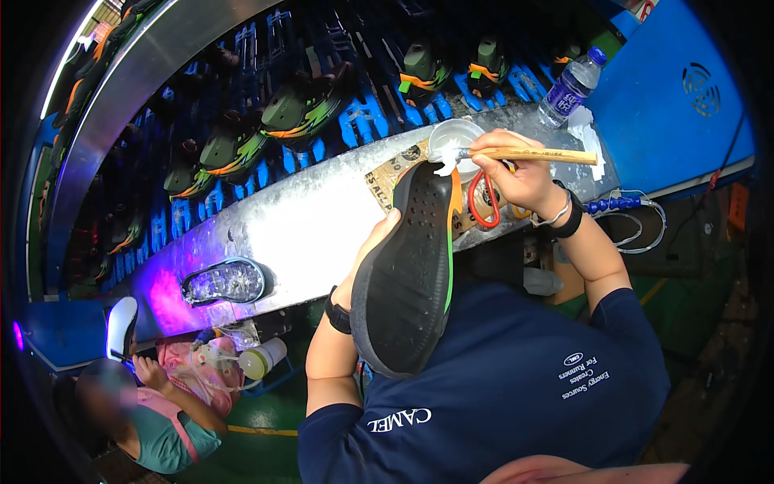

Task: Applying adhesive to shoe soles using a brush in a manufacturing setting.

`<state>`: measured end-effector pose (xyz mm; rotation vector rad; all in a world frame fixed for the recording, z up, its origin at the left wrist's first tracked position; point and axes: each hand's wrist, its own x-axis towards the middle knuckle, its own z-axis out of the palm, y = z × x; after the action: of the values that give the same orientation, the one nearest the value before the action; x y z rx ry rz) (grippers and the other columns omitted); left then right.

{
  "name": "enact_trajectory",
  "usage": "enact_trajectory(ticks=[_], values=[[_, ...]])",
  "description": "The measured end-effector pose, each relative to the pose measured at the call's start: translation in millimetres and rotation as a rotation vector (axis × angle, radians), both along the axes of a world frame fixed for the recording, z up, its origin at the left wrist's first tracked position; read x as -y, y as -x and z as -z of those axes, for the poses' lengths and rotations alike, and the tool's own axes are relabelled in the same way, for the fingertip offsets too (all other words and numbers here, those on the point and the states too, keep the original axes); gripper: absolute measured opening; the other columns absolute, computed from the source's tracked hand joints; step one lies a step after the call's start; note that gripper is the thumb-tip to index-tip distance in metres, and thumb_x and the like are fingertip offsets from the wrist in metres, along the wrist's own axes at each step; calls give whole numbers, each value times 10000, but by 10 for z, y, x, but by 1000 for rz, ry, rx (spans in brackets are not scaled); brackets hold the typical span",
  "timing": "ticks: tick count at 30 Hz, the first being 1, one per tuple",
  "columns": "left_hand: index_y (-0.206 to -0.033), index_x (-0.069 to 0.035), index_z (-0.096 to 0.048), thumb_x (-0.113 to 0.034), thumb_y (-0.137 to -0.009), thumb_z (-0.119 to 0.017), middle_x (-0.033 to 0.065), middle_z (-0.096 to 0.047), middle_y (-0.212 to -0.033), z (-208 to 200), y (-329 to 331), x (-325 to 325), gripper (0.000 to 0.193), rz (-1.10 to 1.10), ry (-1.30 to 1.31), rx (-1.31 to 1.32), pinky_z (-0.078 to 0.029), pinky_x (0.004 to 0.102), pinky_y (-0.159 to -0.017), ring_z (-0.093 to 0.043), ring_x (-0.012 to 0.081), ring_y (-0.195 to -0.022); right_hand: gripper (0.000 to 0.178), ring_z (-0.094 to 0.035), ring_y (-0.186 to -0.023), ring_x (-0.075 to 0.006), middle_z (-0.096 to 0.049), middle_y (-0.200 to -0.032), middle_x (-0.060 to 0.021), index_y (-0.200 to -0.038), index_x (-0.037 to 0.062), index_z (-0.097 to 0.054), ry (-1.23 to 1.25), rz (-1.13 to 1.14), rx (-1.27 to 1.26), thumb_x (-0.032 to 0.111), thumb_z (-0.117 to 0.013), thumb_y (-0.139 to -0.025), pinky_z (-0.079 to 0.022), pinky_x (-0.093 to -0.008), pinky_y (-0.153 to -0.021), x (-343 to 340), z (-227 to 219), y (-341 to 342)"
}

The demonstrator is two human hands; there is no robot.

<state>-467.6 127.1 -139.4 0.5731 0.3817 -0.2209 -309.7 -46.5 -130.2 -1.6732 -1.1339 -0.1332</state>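
Observation:
My left hand [372, 244] is closed around the side of a black shoe [403, 298] with green and orange trim. The shoe is tilted with its dark underside toward me, hiding most of those fingers. In my right hand [522, 176] is a wooden-handled brush [556, 154], pinched between thumb and fingers. White, wet-looking stuff coats the bristles. They are over the near rim of a round cup [459, 133], close to the shoe's far end; whether they touch it I cannot tell. The cup stands on a piece of printed brown cardboard [393, 182].
A red loop handle [487, 211] lies beside the cup. A water bottle [574, 87] stands at the back right. Blue racks carry several shoes [302, 105] behind the metal bench [322, 181]. A sole [224, 282] lies at left, where a co-worker [173, 419] handles a white sole [122, 327].

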Motion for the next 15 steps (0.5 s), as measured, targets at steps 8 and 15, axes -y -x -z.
enact_trajectory(ticks=[8,15], values=[[-1083,4,-482,-346,-882,-401,84,-588,-888,-199,-25,-37,412,38,-165,72,-484,237,-643,-581,131,-720,106,-557,-649,-138,-584,-754,-100,-843,-24,-583,57,19,0,-1,-578,-740,-436,-232,-590,151,1,74],[-1174,-18,-388,-338,-874,-408,63,-542,-940,-195,-135,-126,439,159,-347,200,-455,220,-692,-539,83,-803,102,-568,-653,-127,-593,-751,-78,-825,-8,-580,36,-58,-221,-13,-593,-724,-446,-233,-585,185,-14,241]])
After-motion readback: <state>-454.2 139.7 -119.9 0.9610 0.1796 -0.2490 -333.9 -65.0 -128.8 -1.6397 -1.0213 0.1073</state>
